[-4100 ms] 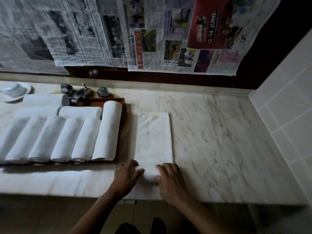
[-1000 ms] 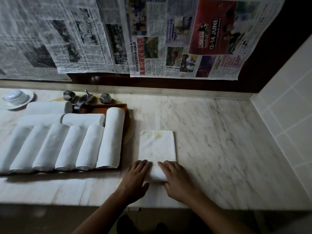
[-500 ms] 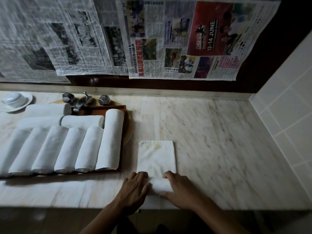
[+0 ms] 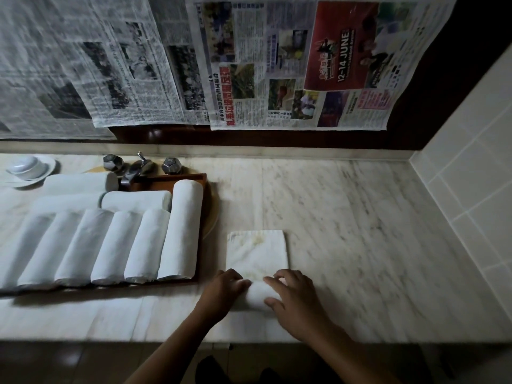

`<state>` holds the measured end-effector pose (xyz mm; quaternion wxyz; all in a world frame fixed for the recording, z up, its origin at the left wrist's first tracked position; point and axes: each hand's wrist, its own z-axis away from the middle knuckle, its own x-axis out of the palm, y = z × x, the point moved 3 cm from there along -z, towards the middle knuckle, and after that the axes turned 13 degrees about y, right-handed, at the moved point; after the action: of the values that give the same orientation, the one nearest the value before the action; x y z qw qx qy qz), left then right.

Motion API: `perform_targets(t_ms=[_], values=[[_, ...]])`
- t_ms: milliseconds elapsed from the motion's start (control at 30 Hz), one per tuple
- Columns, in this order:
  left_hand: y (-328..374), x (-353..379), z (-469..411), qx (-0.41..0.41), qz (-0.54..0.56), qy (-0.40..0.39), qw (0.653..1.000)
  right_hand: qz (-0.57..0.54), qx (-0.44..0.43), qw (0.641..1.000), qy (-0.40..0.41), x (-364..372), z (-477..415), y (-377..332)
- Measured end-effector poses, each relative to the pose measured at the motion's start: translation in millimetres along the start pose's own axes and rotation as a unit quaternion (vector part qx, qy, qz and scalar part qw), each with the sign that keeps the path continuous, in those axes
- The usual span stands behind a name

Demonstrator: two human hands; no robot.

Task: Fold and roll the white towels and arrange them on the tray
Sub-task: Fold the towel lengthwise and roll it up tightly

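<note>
**Towel Part-Rolled at Lower Centre of Frame**

1. Work item. One white towel [image 4: 257,254] lies on the marble counter [image 4: 365,239] at lower centre. Its near end is wound into a roll; the far portion lies flat and folded into a narrow strip, with a faint yellowish mark near its far edge.

2. Hands. The left hand [image 4: 225,290] grips the left end of the roll, fingers curled over the top. The right hand [image 4: 294,298] grips the right end, fingers arched across the top and thumb set against the near side. The two hands are apart, with bare roll showing between them.

3. Tray. A wooden tray [image 4: 169,179] sits at middle left, just beside the towel and not touching it. It carries rolled towels [image 4: 181,231]: a row lying side by side lengthwise and others lying crosswise behind them.

4. Surroundings. A metal tap [image 4: 136,169] stands behind the tray. A white bowl [image 4: 26,166] on a saucer sits at the far left. Newspaper sheets [image 4: 277,65] hang across the upper frame, and a tiled wall [image 4: 471,167] closes the right side.
</note>
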<state>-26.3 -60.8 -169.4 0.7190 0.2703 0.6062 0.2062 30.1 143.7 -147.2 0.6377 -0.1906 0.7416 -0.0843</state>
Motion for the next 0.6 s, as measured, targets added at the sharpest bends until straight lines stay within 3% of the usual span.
perform_targets(t_ms=[100, 200, 300, 400, 500, 600], values=[[-1, 0, -7, -0.099, 0.042, 0.023, 0.994, 0.021, -0.036, 0.998, 0.052, 10, 14, -12], [0, 4, -10, -0.114, 0.053, 0.057, 0.990, 0.052, -0.058, 0.996, 0.051, 20, 17, -11], [-4, 5, -7, -0.098, -0.005, 0.088, 0.991, 0.059, -0.063, 0.996, 0.036, 20, 14, -8], [-10, 13, -2, 0.020, -0.085, 0.100, 0.991, 0.065, -0.063, 0.996, -0.001, 18, 10, -4], [6, 3, 11, 0.042, -0.055, 0.147, 0.987, 0.078, -0.070, 0.994, -0.029, 17, 4, 2], [20, 0, 16, 0.161, -0.091, 0.141, 0.973, 0.077, -0.071, 0.994, -0.045, 19, -4, 7]])
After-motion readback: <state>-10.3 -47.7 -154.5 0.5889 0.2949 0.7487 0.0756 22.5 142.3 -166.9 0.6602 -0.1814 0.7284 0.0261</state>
